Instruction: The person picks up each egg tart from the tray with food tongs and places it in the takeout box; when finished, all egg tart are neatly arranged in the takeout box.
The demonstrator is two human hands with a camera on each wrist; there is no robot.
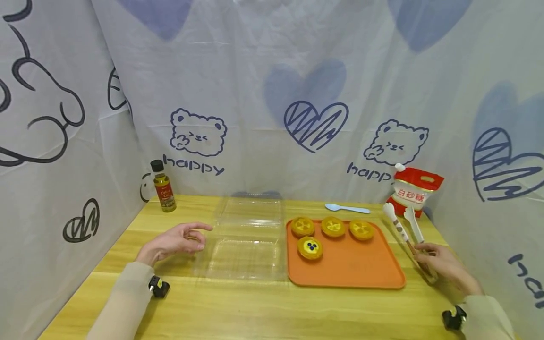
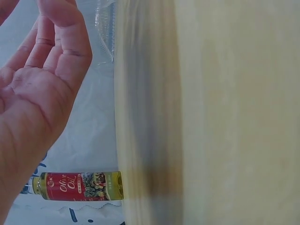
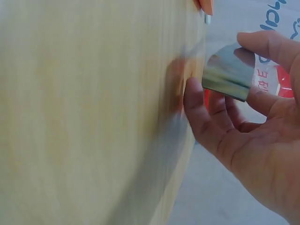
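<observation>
My right hand (image 1: 442,264) holds a pair of tongs (image 1: 401,229) with white tips, at the right of the orange tray (image 1: 352,271). In the right wrist view the thumb and fingers are around the tongs' shiny metal end (image 3: 229,72). The tips point away from me, spread apart, toward the sugar bag. Loosely bent and holding nothing, my left hand (image 1: 176,241) hovers beside a clear plastic box (image 1: 250,257) whose lid lies folded back. On the tray sit several egg tarts (image 1: 333,227), one of them a tart topped with blueberries (image 1: 310,248).
A bottle of olive oil (image 1: 163,186) stands at the back left, also showing as a bottle (image 2: 79,186) in the left wrist view. Behind the tray lies a pale blue spoon (image 1: 347,208). The red and white sugar bag (image 1: 414,191) stands against the curtain (image 1: 255,141) at the back right.
</observation>
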